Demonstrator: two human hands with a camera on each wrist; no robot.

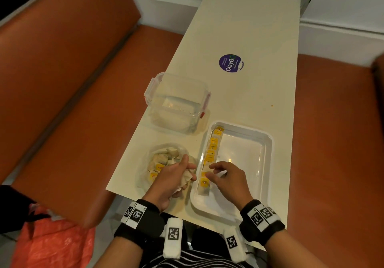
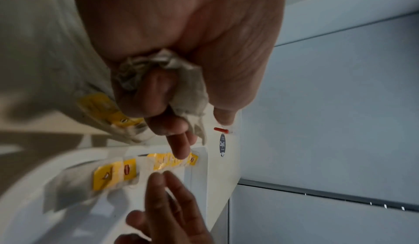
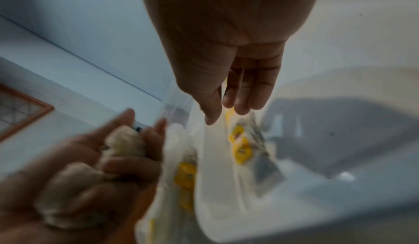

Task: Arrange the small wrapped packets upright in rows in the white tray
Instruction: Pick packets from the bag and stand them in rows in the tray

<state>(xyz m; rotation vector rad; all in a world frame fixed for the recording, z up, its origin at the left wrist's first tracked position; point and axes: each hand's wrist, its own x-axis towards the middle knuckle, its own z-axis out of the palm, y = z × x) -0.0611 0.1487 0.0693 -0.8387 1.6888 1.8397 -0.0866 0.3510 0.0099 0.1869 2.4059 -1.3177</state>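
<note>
The white tray [image 1: 269,143] lies on the table at the right. A row of small wrapped packets [image 1: 212,146] with yellow labels stands along its left wall; the nearest ones [image 1: 204,183] lean over. My left hand [image 1: 182,177] hovers just left of the tray and grips a bunch of crumpled packets [image 2: 189,86], with its index finger stretched toward the row [image 2: 163,160]. My right hand [image 1: 218,173] hangs over the tray's left side beside the row, its fingers [image 3: 240,93] relaxed and holding nothing. Both wrist views are blurred.
A clear plastic bag [image 1: 161,160] with more packets lies left of the tray. Behind it stands a clear lidded container [image 1: 178,103]. A round purple sticker [image 1: 231,63] marks the table farther back. Orange benches flank the table, and an orange bag [image 1: 52,245] lies at the lower left.
</note>
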